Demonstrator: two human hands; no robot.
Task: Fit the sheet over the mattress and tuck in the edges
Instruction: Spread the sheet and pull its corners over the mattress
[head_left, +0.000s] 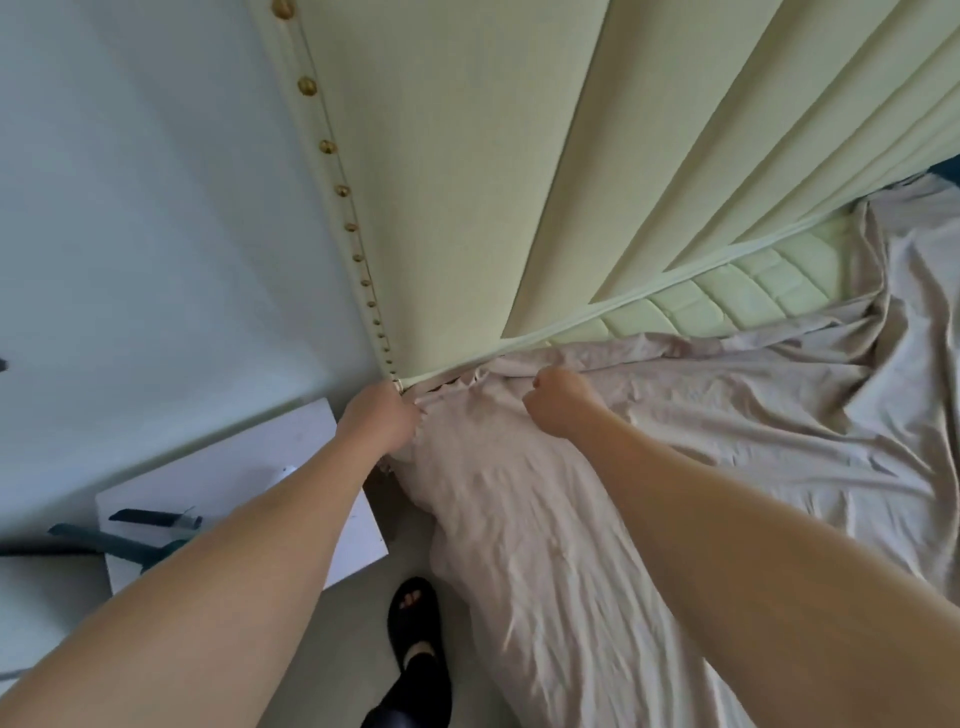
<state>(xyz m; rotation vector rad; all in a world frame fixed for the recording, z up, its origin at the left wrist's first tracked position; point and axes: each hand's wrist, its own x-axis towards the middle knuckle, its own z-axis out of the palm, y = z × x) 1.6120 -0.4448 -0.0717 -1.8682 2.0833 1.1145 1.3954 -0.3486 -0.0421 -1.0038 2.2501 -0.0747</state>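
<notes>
Head view: left hand (378, 418) at mattress corner beside headboard (467, 182), fingers curled into bunched sheet (519, 493) edge. Right hand (558, 402) fisted, pinching sheet hem along head edge of mattress (727, 296). Sheet lies rumpled over bed, draped down near side; strip of quilted mattress bare along headboard further right. Step in hand, as judged: seating corner. Next move likely calls for pulling hem down over corner, then working along headboard gap. White table (332, 431) just beside left forearm.
</notes>
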